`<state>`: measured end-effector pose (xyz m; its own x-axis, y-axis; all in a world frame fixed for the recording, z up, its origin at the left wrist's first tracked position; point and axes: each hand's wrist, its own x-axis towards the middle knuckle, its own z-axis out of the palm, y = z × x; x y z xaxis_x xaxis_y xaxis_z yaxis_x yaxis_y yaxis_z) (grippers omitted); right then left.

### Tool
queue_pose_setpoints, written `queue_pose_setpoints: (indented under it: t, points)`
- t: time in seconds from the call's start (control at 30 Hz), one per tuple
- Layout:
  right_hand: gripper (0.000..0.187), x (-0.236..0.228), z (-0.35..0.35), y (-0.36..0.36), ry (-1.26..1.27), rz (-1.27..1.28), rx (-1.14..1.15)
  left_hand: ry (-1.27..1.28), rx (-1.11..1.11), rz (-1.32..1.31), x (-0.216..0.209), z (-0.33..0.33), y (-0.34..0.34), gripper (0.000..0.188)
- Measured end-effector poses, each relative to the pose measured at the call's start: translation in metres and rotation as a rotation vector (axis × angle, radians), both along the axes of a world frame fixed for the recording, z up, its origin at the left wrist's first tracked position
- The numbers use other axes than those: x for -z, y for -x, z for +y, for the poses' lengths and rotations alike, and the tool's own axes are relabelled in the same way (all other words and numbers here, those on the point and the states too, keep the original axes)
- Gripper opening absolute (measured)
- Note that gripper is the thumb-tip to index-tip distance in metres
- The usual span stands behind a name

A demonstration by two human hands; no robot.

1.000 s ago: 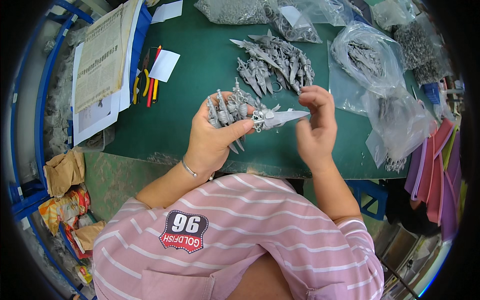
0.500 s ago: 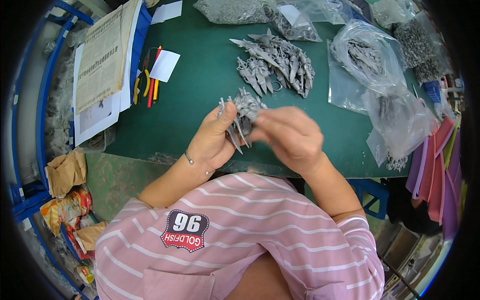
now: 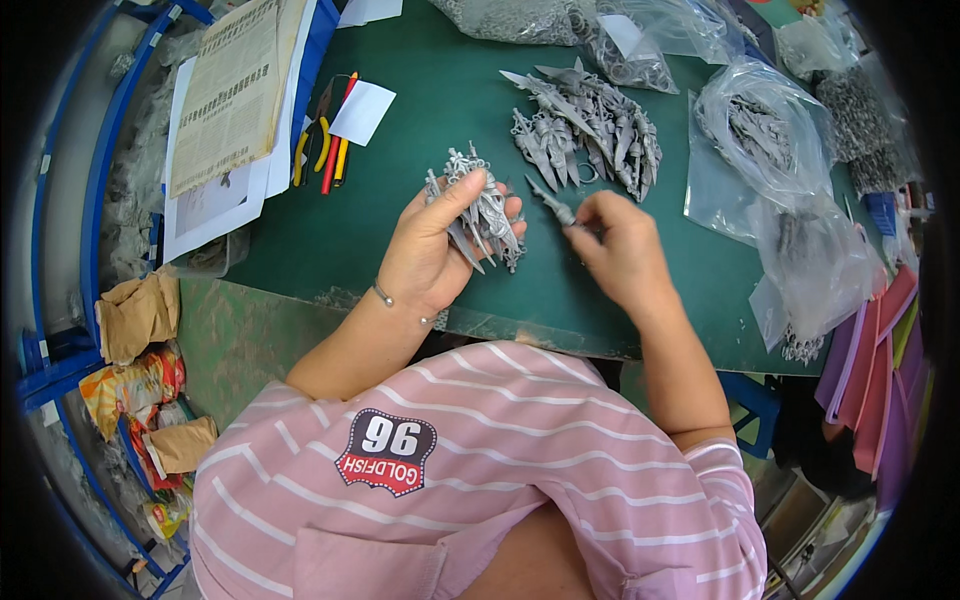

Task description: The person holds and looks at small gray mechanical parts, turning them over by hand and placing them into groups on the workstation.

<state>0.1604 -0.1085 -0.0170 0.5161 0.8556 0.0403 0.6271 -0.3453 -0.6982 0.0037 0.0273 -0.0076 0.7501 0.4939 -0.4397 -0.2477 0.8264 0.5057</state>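
My left hand point(image 3: 425, 250) is closed around a bunch of grey metal dagger-shaped pieces point(image 3: 488, 217), thumb across the top and blades pointing down past the palm. Just to the right, my right hand point(image 3: 622, 250) pinches a single grey dagger-shaped piece point(image 3: 551, 204) at one end, its pointed tip aimed up and left. The two hands are apart, over the near part of the green table point(image 3: 400, 140). Beyond them lies a heap of similar grey dagger-shaped pieces point(image 3: 605, 125), with a small ring point(image 3: 587, 174) at its near edge.
Left of the hands lie yellow-handled pliers point(image 3: 321, 145), a red pen point(image 3: 338, 140) and a white paper slip point(image 3: 362, 112). Papers point(image 3: 225, 120) lean at the far left. Clear plastic bags point(image 3: 765, 130) of metal parts stand right and at the back point(image 3: 515, 22).
My right hand has drawn away from the bunch to the right and now holds one dagger-shaped piece apart. My left hand keeps its hold. The whole view has shifted slightly.
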Motion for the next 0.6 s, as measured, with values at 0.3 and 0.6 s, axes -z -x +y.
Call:
queue_pose_setpoints:
  t: [0.3,0.6]
  points:
    - [0.018,-0.041,-0.011,-0.022,-0.100,0.179,-0.025,-0.094,0.014,0.058,-0.003,-0.006,-0.004,0.019]
    - [0.028,0.015,0.010,0.006,-0.241,-0.039,0.164,-0.174,0.013,0.155,-0.001,-0.008,-0.002,0.028]
